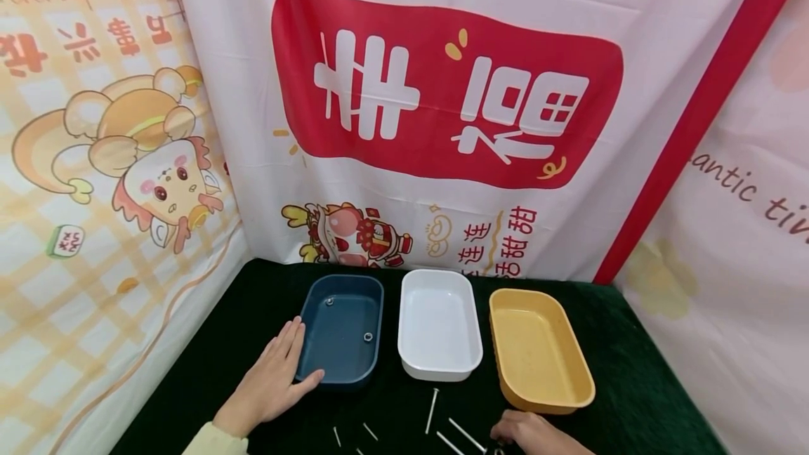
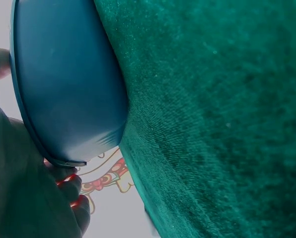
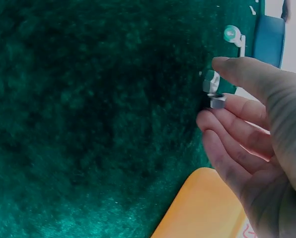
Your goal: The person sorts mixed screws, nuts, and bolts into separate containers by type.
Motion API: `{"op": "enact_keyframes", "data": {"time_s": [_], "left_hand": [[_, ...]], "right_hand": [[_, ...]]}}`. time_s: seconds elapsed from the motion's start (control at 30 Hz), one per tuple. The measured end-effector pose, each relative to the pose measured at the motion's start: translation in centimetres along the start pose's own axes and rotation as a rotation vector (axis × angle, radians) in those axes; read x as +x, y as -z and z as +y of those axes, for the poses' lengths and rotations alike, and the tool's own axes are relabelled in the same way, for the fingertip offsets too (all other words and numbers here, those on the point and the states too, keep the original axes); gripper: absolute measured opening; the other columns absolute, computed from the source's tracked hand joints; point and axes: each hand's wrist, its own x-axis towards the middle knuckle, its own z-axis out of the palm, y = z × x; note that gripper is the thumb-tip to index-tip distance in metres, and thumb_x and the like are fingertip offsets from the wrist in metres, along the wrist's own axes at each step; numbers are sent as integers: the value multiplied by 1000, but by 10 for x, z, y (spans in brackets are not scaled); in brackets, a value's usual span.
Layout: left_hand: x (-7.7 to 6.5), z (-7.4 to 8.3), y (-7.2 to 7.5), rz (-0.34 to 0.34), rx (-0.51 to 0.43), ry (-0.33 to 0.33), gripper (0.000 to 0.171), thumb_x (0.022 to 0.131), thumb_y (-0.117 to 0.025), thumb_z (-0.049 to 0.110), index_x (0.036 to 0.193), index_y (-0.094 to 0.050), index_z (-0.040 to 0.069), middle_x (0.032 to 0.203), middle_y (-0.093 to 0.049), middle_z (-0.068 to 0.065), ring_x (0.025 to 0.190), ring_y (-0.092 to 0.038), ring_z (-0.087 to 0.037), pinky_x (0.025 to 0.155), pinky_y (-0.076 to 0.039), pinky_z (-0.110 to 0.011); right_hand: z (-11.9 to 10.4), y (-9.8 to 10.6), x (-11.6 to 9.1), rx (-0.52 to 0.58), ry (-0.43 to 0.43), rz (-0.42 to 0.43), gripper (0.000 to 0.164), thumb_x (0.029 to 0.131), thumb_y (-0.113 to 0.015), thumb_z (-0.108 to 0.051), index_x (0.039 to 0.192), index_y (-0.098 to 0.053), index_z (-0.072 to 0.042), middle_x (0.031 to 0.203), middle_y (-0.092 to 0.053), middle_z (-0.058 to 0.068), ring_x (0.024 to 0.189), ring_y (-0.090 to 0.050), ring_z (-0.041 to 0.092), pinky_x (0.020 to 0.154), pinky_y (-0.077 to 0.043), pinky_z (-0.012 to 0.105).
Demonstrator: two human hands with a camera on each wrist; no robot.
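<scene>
My left hand (image 1: pixel 268 378) rests along the left side of the blue tray (image 1: pixel 341 379), fingers straight against the rim and thumb at the near corner. Inside that tray lie two metal nuts, one (image 1: pixel 329 301) near the back and another (image 1: pixel 368 337) at the right. In the left wrist view the fingers reach along the outer wall of the tray (image 2: pixel 68 84). My right hand (image 1: pixel 531 432) is low over the cloth before the yellow tray. Its thumb and fingers are apart around two small metal hex pieces (image 3: pixel 211 82), which sit close to the fingertips.
A white tray (image 1: pixel 439 373) stands between the blue one and the yellow tray (image 1: pixel 546 402). Long bolts (image 1: pixel 432 411) and short screws (image 1: pixel 337 436) lie on the dark green cloth (image 1: pixel 208 343) in front. Printed curtains (image 1: pixel 354 181) hang behind and at both sides.
</scene>
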Motion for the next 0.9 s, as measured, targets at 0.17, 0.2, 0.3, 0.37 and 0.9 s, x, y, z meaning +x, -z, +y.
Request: {"op": "enact_keyframes", "data": {"time_s": [0.17,0.2,0.3,0.37,0.9], "left_hand": [[0,0,-1,-2,1,0,106,99,-50,75,167,-21,0,177,-15,-19,164,-17,-43,129,-23,-66],[0,0,-1,-3,-1,0,106,99,-50,75,167,-21,0,177,-14,-19,164,-17,-43,130,-23,-66],[0,0,-1,3,0,-1,105,99,-50,75,167,-21,0,177,-15,-19,164,-17,-43,129,-23,-66],[0,1,-1,6,0,-2,105,99,-50,75,167,-21,0,177,-15,-19,164,-17,-43,129,-24,-66],[0,0,0,-5,1,3,106,99,-49,75,167,-21,-1,177,-15,-19,164,-16,-44,130,-22,-66]], "right_hand": [[2,-1,2,0,1,-5,22,92,-81,-25,112,-77,-19,95,-65,-18,82,-58,-9,73,-57,19],[2,-1,2,1,6,-5,22,92,-81,-25,112,-77,-19,95,-65,-18,82,-58,-9,73,-57,19],[2,1,2,5,22,-4,21,92,-81,-24,112,-77,-19,95,-65,-18,82,-58,-9,73,-57,19],[1,1,2,14,30,-5,21,92,-81,-23,112,-77,-18,94,-66,-18,82,-58,-9,72,-57,19],[1,2,3,6,61,-33,6,94,-77,-25,100,-76,-25,80,-63,-21,68,-58,-8,61,-54,15]]}}
